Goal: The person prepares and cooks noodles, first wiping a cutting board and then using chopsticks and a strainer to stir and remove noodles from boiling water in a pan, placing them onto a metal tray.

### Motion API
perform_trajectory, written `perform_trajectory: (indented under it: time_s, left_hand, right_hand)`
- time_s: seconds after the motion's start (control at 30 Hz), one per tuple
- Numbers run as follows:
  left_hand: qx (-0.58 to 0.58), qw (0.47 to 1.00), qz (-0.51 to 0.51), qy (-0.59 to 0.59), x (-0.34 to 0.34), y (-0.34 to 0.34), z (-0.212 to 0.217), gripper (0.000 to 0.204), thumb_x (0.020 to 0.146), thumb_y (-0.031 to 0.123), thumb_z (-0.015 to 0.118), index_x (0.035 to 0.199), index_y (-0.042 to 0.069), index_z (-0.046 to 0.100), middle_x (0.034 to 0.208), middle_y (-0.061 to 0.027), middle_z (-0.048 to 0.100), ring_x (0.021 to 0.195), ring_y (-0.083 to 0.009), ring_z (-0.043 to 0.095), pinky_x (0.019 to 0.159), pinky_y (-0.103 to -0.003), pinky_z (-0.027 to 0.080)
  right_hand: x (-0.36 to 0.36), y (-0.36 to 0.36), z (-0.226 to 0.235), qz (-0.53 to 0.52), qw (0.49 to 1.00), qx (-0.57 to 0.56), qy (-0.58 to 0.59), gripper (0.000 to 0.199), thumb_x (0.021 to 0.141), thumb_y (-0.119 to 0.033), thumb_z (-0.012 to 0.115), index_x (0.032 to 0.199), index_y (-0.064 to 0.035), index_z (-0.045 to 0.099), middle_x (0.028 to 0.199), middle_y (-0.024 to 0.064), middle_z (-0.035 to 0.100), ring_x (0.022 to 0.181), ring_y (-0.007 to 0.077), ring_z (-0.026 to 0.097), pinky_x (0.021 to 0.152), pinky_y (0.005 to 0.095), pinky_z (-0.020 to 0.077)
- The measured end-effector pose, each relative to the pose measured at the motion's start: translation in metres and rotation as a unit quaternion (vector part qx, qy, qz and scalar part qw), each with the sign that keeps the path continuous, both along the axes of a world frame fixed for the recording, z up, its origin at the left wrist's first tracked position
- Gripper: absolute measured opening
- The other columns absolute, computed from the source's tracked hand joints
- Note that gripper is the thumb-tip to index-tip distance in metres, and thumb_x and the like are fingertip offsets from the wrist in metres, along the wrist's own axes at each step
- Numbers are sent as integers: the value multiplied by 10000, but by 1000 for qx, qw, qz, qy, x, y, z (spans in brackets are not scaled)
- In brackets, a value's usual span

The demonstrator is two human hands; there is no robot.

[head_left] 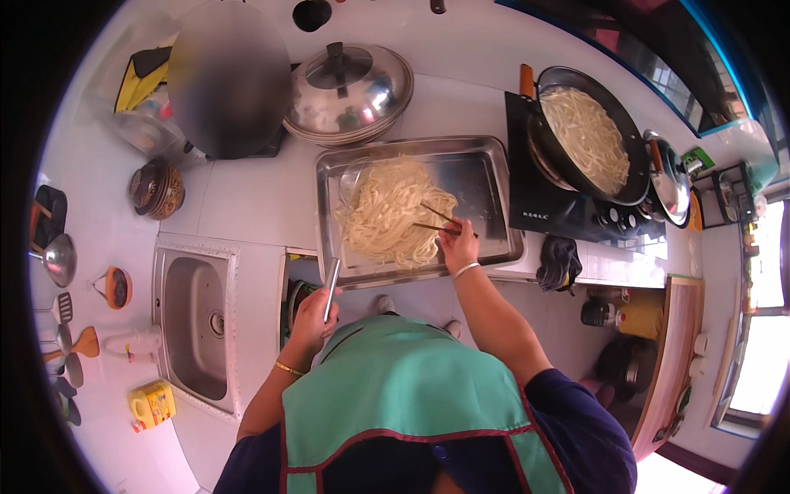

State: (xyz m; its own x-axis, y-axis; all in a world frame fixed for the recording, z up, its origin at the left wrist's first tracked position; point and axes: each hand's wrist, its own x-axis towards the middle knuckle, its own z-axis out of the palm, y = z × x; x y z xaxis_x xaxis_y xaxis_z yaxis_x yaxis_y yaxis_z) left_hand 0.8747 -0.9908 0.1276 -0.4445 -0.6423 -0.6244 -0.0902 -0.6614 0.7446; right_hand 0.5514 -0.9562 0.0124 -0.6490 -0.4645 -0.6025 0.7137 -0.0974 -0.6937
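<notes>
A rectangular steel tray (485, 198) holds a heap of pale noodles (395, 206) on its left side. My right hand (459, 245) reaches over the tray's right front part, closed on a pair of dark chopsticks (440, 221), tips at the noodles' right edge. At the tray's front left corner my left hand (311, 319) is wrapped round the silver metal handle (332, 284) of a utensil. The handle points up toward the noodles; I cannot make out its head.
A black wok (629, 156) of noodles in liquid sits on the black stove (527, 198) at right, beside a lidded pot (673, 185). A large domed lid (354, 95) stands behind the tray. The sink (193, 321), patterned jar (156, 188) and yellow jug (152, 405) are at left.
</notes>
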Motion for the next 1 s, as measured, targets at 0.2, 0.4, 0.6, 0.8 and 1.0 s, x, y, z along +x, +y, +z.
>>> perform_trajectory:
  time_s: [0.2,0.4,0.6,0.8,1.0]
  left_hand:
    - [-117,987,-95,-59,29,-13,23,326,961,317,425,1037,36,571,552,35,403,416,-44,303,386,-200,232]
    - [-87,994,-58,-44,41,-20,72,344,961,255,406,1030,-42,566,525,35,387,436,-55,313,523,-221,369]
    - [-85,995,-39,-25,38,-25,62,325,959,277,402,1077,15,555,549,45,387,413,-41,301,386,-197,238]
    - [-56,998,-26,-33,39,-22,33,317,958,273,409,1064,11,552,544,33,395,397,-54,299,369,-214,232]
    - [-103,991,-55,-71,26,-30,40,333,956,299,408,1064,14,541,553,29,402,389,-51,295,363,-211,232]
  right_hand:
    - [10,-29,1,-50,986,-88,-132,288,954,-234,410,890,5,558,782,109,594,671,216,591,608,292,533]
    - [-7,-27,104,45,980,-191,8,286,932,-265,487,920,1,592,784,93,602,667,189,593,630,293,524]
    - [-19,-10,122,142,947,72,279,315,935,-278,495,928,13,617,778,80,618,662,143,598,550,260,504]
    - [-16,35,124,79,935,83,335,235,944,-216,498,910,-30,638,779,52,604,557,85,544,456,225,482]
    - [34,-44,56,22,986,-12,167,231,903,-177,545,994,27,607,832,96,619,639,179,626,607,262,537]
